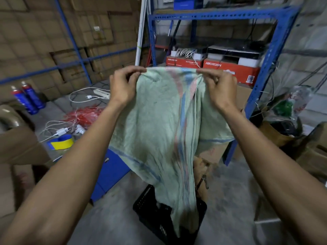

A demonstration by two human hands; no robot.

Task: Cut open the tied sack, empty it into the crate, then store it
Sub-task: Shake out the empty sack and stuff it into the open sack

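Currently, listed left to right from the sack (159, 121):
- Spray cans (26, 98), cables and tape roll (61, 141): on the surface well left of the sack; no part in the job
- Your left hand (123, 85): pinched shut on the sack's upper left edge
- Sack: green woven, hanging limp and flat, likely emptied; lower end trails into the crate
- Crate (150, 206): black, directly below the sack; contents hidden
- Your right hand (217, 85): pinched shut on the upper right edge
- Shelf rack (256, 96): blue, behind the sack
- Outstanding: storing the sack
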